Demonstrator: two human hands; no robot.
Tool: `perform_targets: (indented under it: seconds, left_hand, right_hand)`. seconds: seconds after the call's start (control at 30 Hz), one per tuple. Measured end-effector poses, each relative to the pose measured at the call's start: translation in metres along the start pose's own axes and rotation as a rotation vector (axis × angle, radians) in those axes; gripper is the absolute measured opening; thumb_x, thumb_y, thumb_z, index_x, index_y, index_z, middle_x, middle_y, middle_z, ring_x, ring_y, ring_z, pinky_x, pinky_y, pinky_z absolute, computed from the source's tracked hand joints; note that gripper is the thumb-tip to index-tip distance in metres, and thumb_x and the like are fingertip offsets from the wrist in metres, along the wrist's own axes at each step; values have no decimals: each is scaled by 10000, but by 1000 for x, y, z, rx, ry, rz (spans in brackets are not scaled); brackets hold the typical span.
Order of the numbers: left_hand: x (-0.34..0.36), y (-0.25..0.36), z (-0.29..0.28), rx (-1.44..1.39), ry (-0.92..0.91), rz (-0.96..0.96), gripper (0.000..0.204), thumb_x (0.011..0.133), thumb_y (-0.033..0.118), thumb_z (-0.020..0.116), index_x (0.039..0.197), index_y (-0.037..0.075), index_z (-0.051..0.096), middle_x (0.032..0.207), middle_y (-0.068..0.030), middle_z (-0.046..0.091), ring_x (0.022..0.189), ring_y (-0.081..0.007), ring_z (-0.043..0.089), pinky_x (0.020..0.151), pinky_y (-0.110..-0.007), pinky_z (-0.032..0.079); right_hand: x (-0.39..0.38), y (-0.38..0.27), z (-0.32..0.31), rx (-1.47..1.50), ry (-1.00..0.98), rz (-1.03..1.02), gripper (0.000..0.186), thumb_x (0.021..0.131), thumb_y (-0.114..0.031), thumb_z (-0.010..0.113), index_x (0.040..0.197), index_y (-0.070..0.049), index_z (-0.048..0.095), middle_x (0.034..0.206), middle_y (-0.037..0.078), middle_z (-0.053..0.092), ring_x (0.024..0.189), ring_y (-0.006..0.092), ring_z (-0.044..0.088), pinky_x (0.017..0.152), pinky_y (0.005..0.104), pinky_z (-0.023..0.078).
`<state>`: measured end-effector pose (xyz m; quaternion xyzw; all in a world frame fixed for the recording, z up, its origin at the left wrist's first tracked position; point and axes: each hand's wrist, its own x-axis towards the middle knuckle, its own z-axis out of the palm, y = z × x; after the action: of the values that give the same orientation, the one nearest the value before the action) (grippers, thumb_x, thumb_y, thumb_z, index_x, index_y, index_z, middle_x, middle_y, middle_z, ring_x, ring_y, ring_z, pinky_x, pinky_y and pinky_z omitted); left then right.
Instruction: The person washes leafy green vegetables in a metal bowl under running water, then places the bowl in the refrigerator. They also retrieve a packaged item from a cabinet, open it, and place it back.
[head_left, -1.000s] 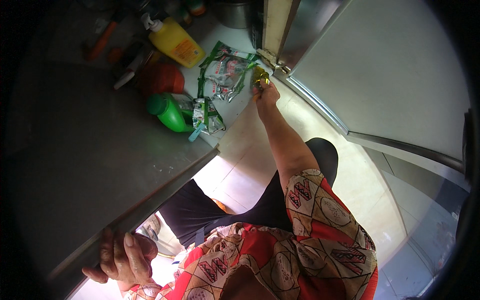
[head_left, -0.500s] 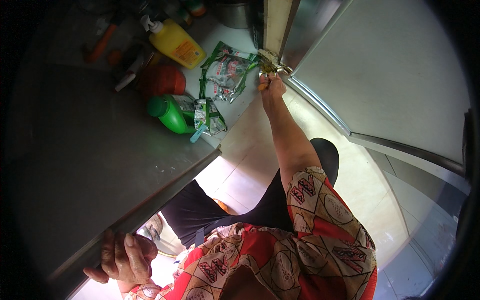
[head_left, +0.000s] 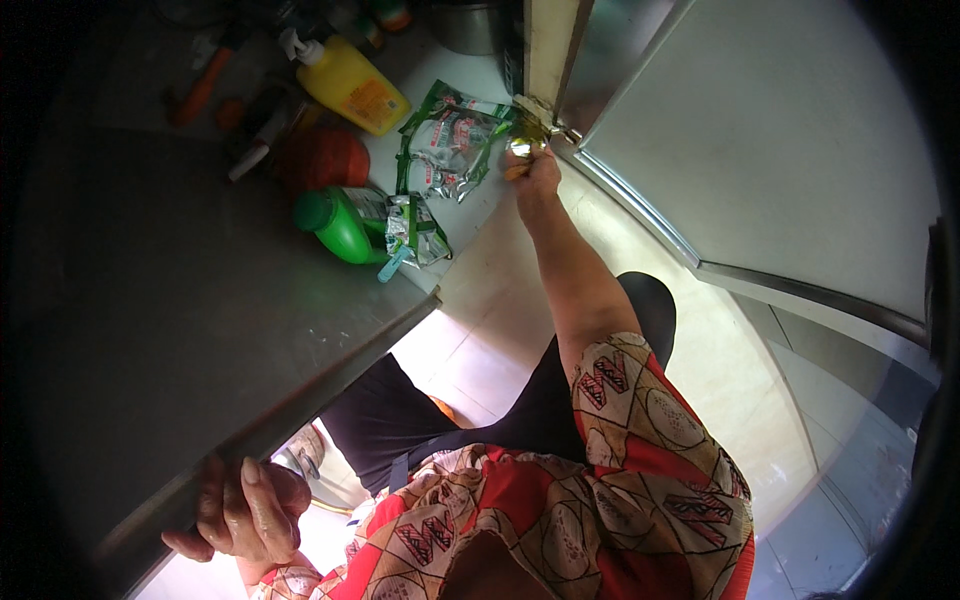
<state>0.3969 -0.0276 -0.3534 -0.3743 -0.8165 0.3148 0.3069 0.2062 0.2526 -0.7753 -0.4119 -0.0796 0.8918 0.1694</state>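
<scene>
My right hand (head_left: 540, 178) reaches into the cabinet beside the door's hinge edge. Its fingers are closed on a shiny gold object (head_left: 522, 147), perhaps foil; its exact kind is unclear. Left of it, green and silver packets (head_left: 450, 145) lie on the white shelf (head_left: 465, 222). A smaller green and silver packet (head_left: 425, 235) with a light-blue clip (head_left: 394, 264) leans by a green bottle (head_left: 348, 228). My left hand (head_left: 240, 510) is at the dark counter's front edge (head_left: 290, 405), fingers bent and somewhat apart, with nothing visible in them.
A yellow pump bottle (head_left: 355, 88) lies tilted behind the packets, near a reddish-orange container (head_left: 330, 160). A metal pot (head_left: 465, 28) stands at the back. On the right, a pale cabinet door (head_left: 770, 150) swings out over the tiled floor (head_left: 715, 355).
My right hand has shifted slightly left with the gold object, which now catches brighter light. My left hand stays at the counter edge, almost unmoved.
</scene>
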Motion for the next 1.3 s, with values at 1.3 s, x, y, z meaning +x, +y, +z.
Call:
perform_targets:
  seconds: [1.3]
  left_hand:
    - [13, 34, 24, -369, -55, 92, 319, 785, 20, 433, 1086, -1, 537, 847, -147, 551, 882, -271, 606, 921, -705, 340]
  right_hand:
    - [-5, -5, 23, -107, 190, -155, 144, 872, -26, 405, 898, 72, 507, 855, 196, 569, 522, 310, 575, 384, 370, 510]
